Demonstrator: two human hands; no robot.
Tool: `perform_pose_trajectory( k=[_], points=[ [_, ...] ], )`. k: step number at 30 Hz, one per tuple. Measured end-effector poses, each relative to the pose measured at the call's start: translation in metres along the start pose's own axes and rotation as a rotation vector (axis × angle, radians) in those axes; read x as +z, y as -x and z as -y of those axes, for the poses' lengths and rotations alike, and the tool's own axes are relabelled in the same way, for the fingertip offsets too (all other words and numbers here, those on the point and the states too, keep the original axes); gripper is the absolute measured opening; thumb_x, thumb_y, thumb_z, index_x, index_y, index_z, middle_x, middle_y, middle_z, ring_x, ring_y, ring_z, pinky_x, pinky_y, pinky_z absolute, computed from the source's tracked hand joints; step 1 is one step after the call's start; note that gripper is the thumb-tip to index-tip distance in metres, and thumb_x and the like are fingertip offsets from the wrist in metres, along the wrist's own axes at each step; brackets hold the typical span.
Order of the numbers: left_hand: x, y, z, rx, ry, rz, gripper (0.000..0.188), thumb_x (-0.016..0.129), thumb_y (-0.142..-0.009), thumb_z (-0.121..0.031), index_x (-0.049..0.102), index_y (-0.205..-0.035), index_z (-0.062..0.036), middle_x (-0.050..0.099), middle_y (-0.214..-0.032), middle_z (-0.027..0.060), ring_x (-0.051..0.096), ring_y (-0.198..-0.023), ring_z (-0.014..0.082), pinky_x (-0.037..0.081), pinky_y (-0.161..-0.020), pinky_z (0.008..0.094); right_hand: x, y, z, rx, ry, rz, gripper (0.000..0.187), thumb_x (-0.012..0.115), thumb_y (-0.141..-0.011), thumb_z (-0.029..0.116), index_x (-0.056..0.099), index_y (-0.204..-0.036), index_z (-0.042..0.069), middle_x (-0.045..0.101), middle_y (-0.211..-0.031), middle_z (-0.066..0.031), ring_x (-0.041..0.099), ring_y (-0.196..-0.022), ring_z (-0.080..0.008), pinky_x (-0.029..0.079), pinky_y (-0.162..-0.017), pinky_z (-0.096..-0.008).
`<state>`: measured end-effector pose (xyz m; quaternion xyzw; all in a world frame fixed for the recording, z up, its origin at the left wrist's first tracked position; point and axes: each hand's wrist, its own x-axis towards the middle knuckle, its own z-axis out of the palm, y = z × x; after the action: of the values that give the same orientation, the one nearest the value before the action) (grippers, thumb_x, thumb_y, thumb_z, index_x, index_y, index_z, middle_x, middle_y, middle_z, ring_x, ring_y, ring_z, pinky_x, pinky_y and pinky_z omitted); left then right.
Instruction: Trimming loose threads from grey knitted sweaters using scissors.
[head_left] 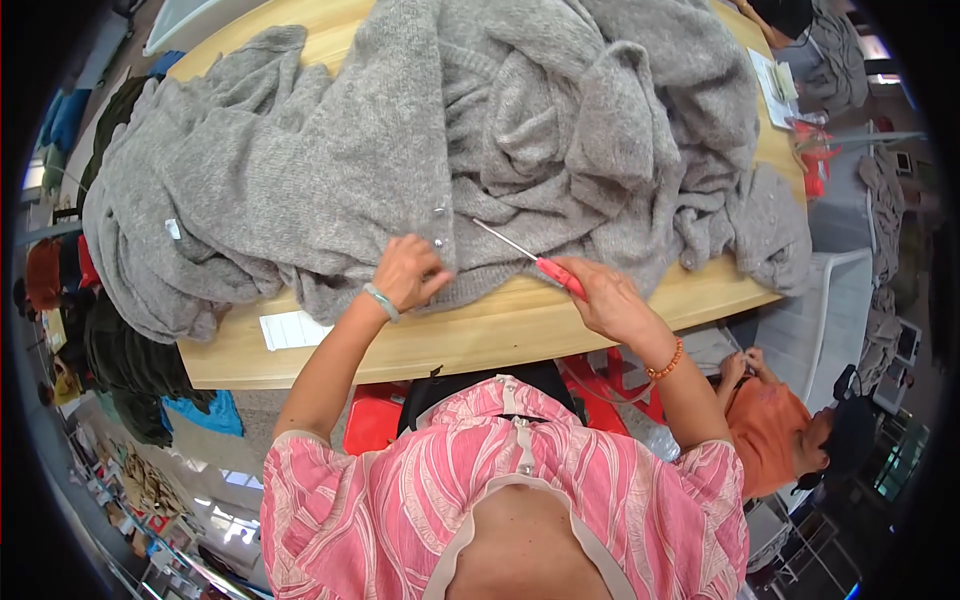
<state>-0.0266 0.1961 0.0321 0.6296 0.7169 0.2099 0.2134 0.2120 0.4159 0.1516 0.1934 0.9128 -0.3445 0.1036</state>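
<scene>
Heaped grey knit garments (370, 150) cover most of the table, and a folded-over edge runs down to my hands. My left hand (408, 273) rests at this edge with its fingers curled inward; what they hold, if anything, is too small to make out. A small clear shiny piece (438, 242) lies on the knit just beyond those fingers. My right hand (615, 303) is closed round the red handle of a thin metal hand tool (556, 272). Its slim shaft points up and left over the knit, toward the folded edge; the kind of tip is too small to tell.
The pale wooden table (490, 345) shows along its near edge. A white paper (293, 330) lies by the left forearm, and another paper (770, 85) at the far right. A person in orange (765, 435) sits at right, beside a white bin (835, 300). Dark garments (140, 350) are piled at left.
</scene>
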Motion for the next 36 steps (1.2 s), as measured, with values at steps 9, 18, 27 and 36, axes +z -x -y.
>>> perform_pose_trajectory(
  k=[9, 18, 27, 36],
  points=[
    [0.035, -0.038, 0.032, -0.134, -0.45, -0.074, 0.061, 0.062, -0.082, -0.038, 0.043, -0.136, -0.0162, 0.027, -0.15, 0.0087, 0.019, -0.14, 0.0298, 0.009, -0.112, 0.0561, 0.03, 0.0, 0.026, 0.084, 0.124, 0.124, 0.026, 0.053, -0.084, 0.012, 0.054, -0.109, 0.005, 0.064, -0.073, -0.0216, 0.063, -0.07, -0.0399, 0.048, -0.065, -0.0484],
    [0.04, -0.045, 0.033, -0.228, -0.329, -0.077, 0.06, 0.057, -0.085, -0.04, 0.042, -0.136, -0.0123, 0.032, -0.146, 0.0087, 0.018, -0.139, 0.0347, 0.007, -0.111, 0.0593, 0.025, -0.034, 0.032, 0.046, 0.233, -0.031, 0.023, 0.059, -0.084, 0.021, 0.053, -0.097, 0.003, 0.061, -0.066, -0.0218, 0.062, -0.065, -0.0403, 0.047, -0.06, -0.0502],
    [0.046, -0.05, 0.035, -0.245, -0.349, -0.088, 0.059, 0.052, -0.088, -0.04, 0.039, -0.139, -0.0128, 0.028, -0.149, 0.0078, 0.014, -0.14, 0.0341, 0.002, -0.111, 0.0591, 0.026, -0.011, 0.041, 0.129, 0.073, 0.136, 0.023, 0.061, -0.083, 0.02, 0.054, -0.092, 0.0, 0.063, -0.072, -0.0222, 0.064, -0.073, -0.0386, 0.048, -0.065, -0.0489],
    [0.048, -0.048, 0.033, -0.255, -0.391, -0.104, 0.059, 0.049, -0.09, -0.042, 0.038, -0.139, -0.0115, 0.031, -0.148, 0.0101, 0.016, -0.14, 0.0348, 0.003, -0.111, 0.0595, 0.051, 0.018, 0.042, 0.081, 0.097, 0.255, 0.026, 0.06, -0.084, 0.021, 0.052, -0.1, 0.003, 0.062, -0.07, -0.0218, 0.062, -0.071, -0.0404, 0.047, -0.064, -0.0488]
  ],
)
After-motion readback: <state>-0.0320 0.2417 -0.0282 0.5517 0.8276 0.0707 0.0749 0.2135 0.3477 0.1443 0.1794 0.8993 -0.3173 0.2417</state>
